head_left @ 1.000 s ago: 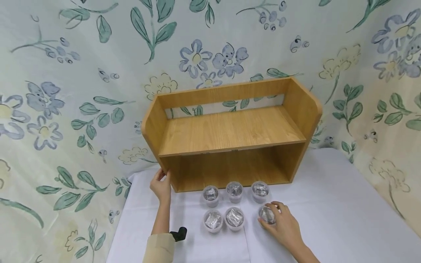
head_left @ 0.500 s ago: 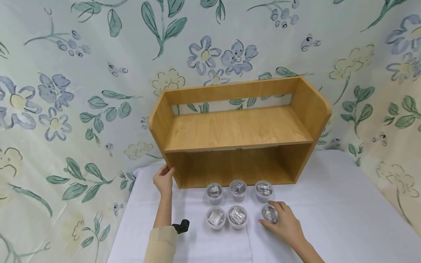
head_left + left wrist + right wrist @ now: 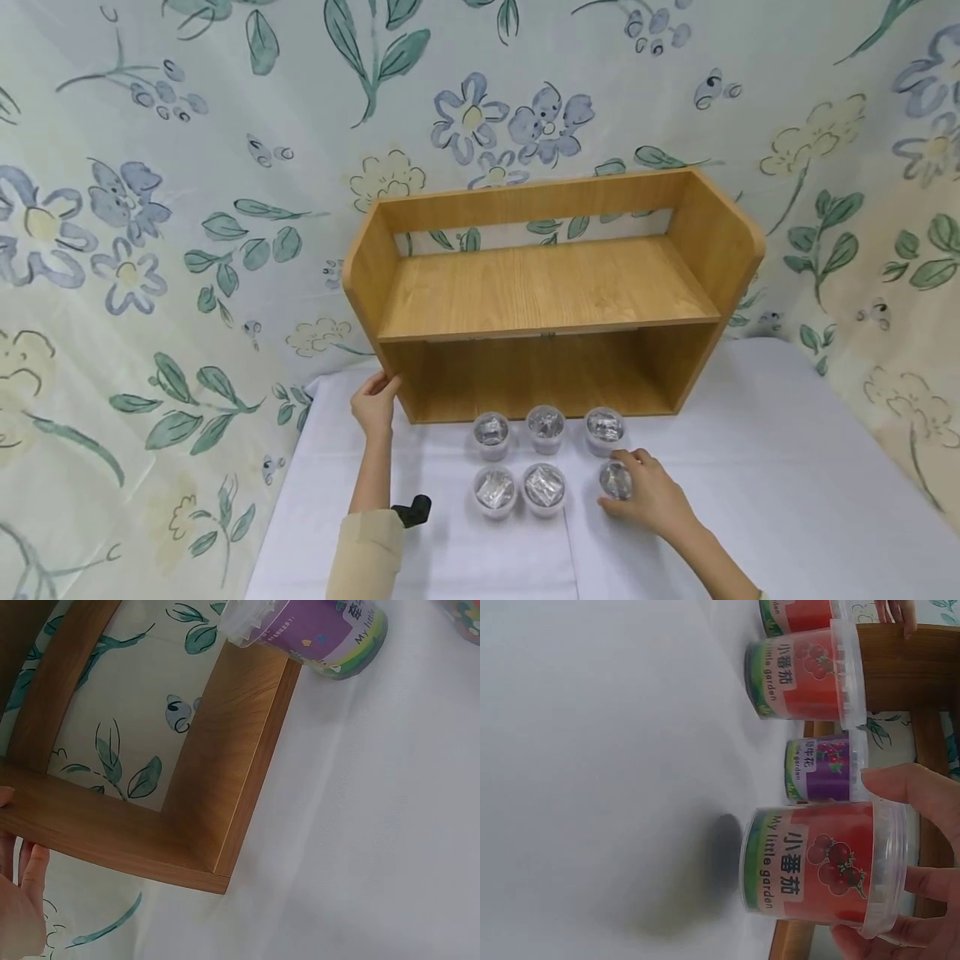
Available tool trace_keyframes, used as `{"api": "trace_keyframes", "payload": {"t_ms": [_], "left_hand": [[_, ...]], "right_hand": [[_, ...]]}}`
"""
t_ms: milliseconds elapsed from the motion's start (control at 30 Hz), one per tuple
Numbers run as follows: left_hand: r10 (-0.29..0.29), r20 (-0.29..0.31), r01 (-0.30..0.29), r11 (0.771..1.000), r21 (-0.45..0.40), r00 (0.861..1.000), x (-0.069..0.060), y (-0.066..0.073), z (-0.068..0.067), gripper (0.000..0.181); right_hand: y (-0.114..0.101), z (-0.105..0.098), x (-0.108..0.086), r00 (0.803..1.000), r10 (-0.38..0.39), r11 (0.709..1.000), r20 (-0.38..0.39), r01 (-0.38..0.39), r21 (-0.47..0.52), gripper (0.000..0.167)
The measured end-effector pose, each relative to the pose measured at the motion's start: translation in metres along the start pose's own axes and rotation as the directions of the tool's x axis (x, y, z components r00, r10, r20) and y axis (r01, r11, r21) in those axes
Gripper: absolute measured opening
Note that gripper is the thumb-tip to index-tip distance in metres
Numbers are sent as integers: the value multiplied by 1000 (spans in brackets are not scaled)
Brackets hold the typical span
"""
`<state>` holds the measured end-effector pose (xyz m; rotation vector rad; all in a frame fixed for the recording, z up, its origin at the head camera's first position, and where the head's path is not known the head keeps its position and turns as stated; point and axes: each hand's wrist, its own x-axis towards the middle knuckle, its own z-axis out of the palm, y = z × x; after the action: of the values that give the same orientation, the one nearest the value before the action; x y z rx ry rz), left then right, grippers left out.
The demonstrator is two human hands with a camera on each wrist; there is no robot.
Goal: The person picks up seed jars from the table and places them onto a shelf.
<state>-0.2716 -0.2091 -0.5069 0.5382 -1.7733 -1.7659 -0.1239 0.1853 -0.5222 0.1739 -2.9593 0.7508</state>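
My left hand (image 3: 372, 407) grips the lower left side panel of a wooden desktop shelf (image 3: 555, 283). In the left wrist view, a thumb and fingers lie on opposite faces of that wooden panel (image 3: 112, 825). My right hand (image 3: 658, 498) holds a small clear-lidded tub (image 3: 615, 480) around its lid rim. The right wrist view shows this tub's red tomato label (image 3: 817, 862), with a shadow beside its base. Two tubs, one of them front middle (image 3: 543, 486), stand to its left. Three more, including one at back right (image 3: 603, 427), line the shelf's front edge.
A white cloth (image 3: 780, 483) covers the table. Floral fabric (image 3: 225, 208) hangs behind and beside the shelf. A black fitting (image 3: 412, 511) sticks out by the left sleeve (image 3: 367, 550). One back tub has a purple label (image 3: 829, 769).
The head view has shifted slightly, so the whole scene sits a little further right. Both hands keep their places, the left on the panel and the right around the same tub.
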Motion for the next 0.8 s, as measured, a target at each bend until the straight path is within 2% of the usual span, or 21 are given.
{"api": "trace_keyframes", "payload": {"t_ms": [200,367,500,800], "left_hand": [[-1,10,0,999,35,1000,-1,-1,-5,31],[0,66,-6,996,92,998,3,7,-9,29],[-5,112,-5,996,89,994,7,10,-7,30],[-17,121,4,995,100,993,8,7,-8,31]], "right_hand": [[-7,-26,9,999,-32,999,32,33,-38,68],[-16,-58,20,997,-81,995,18,82,-59,67],[-19,-79,29,993,-118,991,7,119,-61,65],[-24,-101,44,989,-136,989,56,138,-46,62]]}}
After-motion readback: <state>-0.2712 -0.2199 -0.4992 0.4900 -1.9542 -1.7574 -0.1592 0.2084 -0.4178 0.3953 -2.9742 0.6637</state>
